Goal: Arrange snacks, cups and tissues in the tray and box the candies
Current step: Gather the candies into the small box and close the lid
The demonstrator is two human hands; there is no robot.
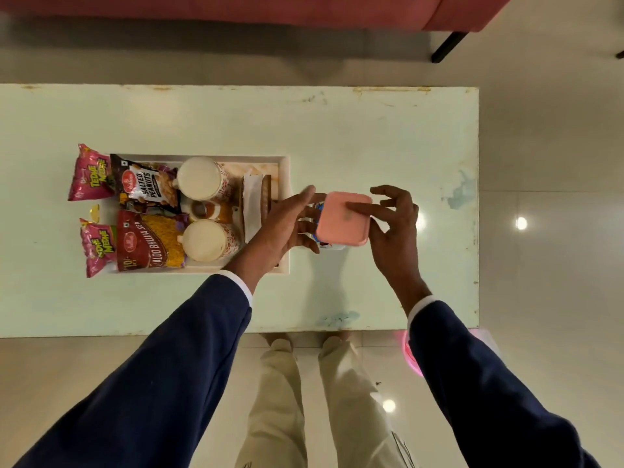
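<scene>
A small white box with blue print [332, 246] stands on the table just right of the white tray [285, 162]. A pink lid [344, 221] lies on top of it. My left hand [283, 224] cups the box's left side, fingers curved against it. My right hand [395, 231] pinches the lid, index finger laid across the top and thumb at its right edge. The tray carries two white cups [199, 179] [206, 239], a tissue holder [253, 204], a peanuts packet [148, 189] and a bhujia packet [152, 239].
Two pink snack packets [89, 172] [98, 246] hang over the tray's left edge. A yellow wrapped candy [95, 212] lies between them. The pale table [388, 136] ends at the right near x 1415. A red sofa [270, 8] stands beyond it.
</scene>
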